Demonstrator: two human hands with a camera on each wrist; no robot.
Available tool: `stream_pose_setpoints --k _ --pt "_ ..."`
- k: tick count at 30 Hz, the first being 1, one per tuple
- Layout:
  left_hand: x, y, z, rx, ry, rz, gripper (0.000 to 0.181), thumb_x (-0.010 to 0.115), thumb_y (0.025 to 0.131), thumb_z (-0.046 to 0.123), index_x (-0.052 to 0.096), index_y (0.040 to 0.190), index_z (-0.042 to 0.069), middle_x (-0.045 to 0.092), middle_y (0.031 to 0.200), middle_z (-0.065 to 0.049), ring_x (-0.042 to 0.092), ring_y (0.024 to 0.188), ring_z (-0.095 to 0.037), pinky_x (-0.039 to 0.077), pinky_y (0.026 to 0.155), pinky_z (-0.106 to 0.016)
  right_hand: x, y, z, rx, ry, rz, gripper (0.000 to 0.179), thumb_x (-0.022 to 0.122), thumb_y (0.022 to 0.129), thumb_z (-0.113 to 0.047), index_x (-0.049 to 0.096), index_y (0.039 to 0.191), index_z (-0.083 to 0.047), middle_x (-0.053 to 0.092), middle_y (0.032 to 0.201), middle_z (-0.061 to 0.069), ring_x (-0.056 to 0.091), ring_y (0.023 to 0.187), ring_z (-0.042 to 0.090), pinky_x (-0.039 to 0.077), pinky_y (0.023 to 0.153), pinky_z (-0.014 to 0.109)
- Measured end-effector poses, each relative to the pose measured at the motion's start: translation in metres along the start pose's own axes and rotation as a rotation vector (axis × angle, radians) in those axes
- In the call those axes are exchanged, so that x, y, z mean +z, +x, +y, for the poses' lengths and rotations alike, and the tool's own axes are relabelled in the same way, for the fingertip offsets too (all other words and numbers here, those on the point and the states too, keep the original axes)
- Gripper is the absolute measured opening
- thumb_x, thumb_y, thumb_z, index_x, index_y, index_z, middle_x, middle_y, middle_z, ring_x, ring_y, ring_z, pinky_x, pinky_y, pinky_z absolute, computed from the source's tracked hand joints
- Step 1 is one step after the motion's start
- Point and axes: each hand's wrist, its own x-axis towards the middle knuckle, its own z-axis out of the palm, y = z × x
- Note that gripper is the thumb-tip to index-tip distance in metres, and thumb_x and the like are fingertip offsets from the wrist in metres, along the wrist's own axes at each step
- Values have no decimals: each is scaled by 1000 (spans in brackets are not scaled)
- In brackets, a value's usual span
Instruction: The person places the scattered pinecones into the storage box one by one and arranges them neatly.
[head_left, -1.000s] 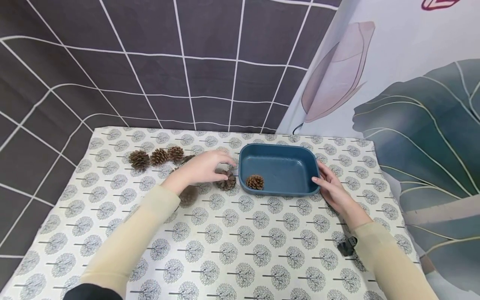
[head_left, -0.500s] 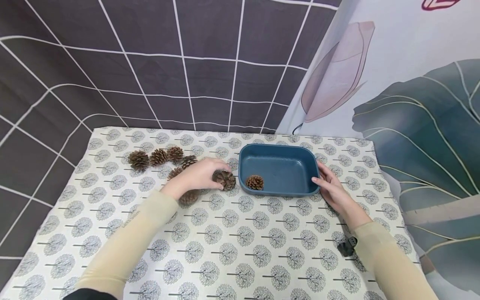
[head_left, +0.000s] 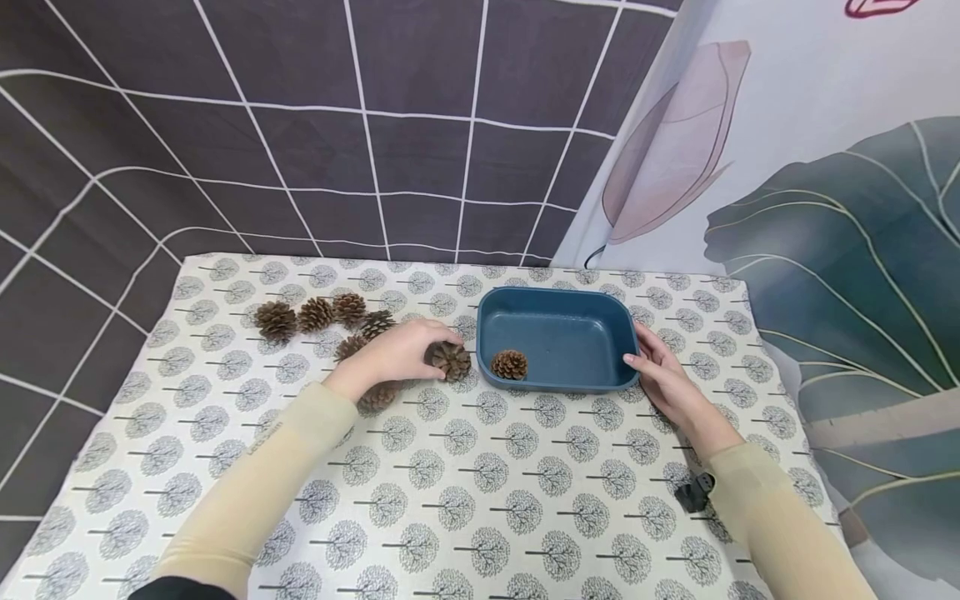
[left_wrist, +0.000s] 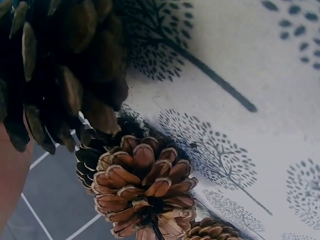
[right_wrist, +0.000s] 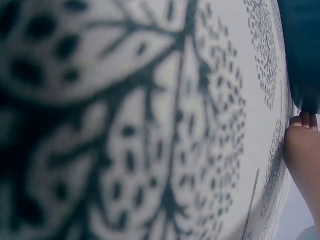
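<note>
My left hand [head_left: 408, 348] grips a brown pine cone [head_left: 453, 362] on the patterned cloth, just left of a blue rectangular plastic bin [head_left: 570, 387]. In the left wrist view that pine cone [left_wrist: 65, 70] looms dark and close at upper left. One other pine cone [head_left: 509, 364] lies inside the bin, in its front left corner. At the bin's right end, my right hand [head_left: 666, 379] holds the wall, thumb on the rim and fingers along the outside. The right wrist view catches only part of this hand [right_wrist: 304, 155] below the bin [right_wrist: 305, 55].
Several loose pine cones lie left of the bin, among them one at the far left [head_left: 276, 322] and one beside the left wrist [head_left: 377, 397], partly hidden. A tree-print cloth [head_left: 487, 508] covers the table. A dark gridded curtain [head_left: 300, 150] hangs behind it.
My left hand has come down from just above the pine cone and closed its fingers on it. The cone has turned slightly. My right hand and the bin stay put.
</note>
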Motion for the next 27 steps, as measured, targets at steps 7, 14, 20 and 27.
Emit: stream_pose_setpoints --k 7,14,20,27 --pt "-6 -4 0 -25 -5 13 57 85 88 19 66 141 8 65 149 -14 61 139 -36 44 124 -57 1 -1 -1 11 -1 9 73 54 105 2 19 169 -7 45 154 -19 47 138 -6 40 119 12" --pt "-24 -7 6 -18 8 81 57 85 89 20 66 141 5 66 147 -16 64 135 -38 46 122 -55 1 0 -1 -2 -5 8 72 53 105 3 20 168 -6 44 157 -17 48 138 -5 41 118 11" --pt "-38 0 13 -22 7 116 59 86 88 24 66 142 9 66 148 -14 63 138 -36 47 123 -54 1 -1 0 -15 10 2 71 51 105 5 22 168 -8 48 154 -19 49 138 -5 42 115 10" --pt "-46 17 33 18 10 110 58 84 90 23 65 143 11 65 149 -14 69 129 -32 49 121 -52 1 0 0 -12 12 6 71 53 105 5 22 168 -6 50 149 -21 50 138 -5 43 113 9"
